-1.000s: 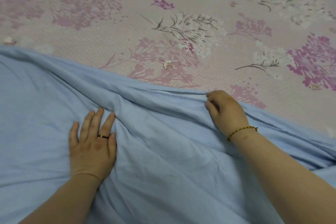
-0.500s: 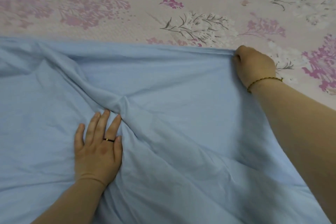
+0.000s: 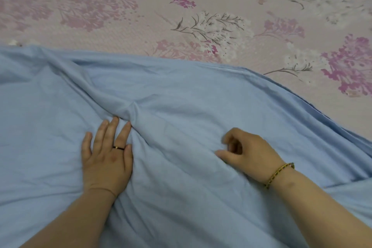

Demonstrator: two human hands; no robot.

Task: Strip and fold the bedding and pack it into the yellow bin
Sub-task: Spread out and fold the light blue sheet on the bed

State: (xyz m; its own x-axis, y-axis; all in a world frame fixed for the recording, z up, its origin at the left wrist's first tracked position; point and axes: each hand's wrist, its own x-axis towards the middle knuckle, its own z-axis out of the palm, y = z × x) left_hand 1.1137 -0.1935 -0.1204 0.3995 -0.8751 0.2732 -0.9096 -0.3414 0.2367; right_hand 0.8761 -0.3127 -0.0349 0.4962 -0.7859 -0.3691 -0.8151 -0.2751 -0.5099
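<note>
The blue sheet (image 3: pixel 181 197) fills the near half of the view, from 9 o'clock through 6 to 3, lying rumpled on the bed. It looks thin, light and limp. It should bunch and slide under any push and hold no shape of its own, so it is best pinched along a hem or at a corner and pulled taut rather than scooped from the middle. Both bare forearms come in from 6 o'clock. The left hand (image 3: pixel 106 159), wearing a ring (image 3: pixel 118 147), lies palm down at about 8 o'clock with its fingers straight and slightly spread. It presses the cloth flat, and its fingertips touch the foot of a raised crease (image 3: pixel 130 110). The right hand (image 3: pixel 247 155), with a beaded bracelet (image 3: pixel 278 174) on the wrist, is at about 4 o'clock, well apart from the left. Its thumb rests on the sheet and its fingers are loosely curled and blurred, with no cloth visibly caught in them. Farther off, the stitched hem (image 3: pixel 231 67) runs from 10 o'clock toward 3. Beyond it, toward 12 o'clock, the floral mattress (image 3: pixel 201 16) is bare. The yellow bin is not in view.
</note>
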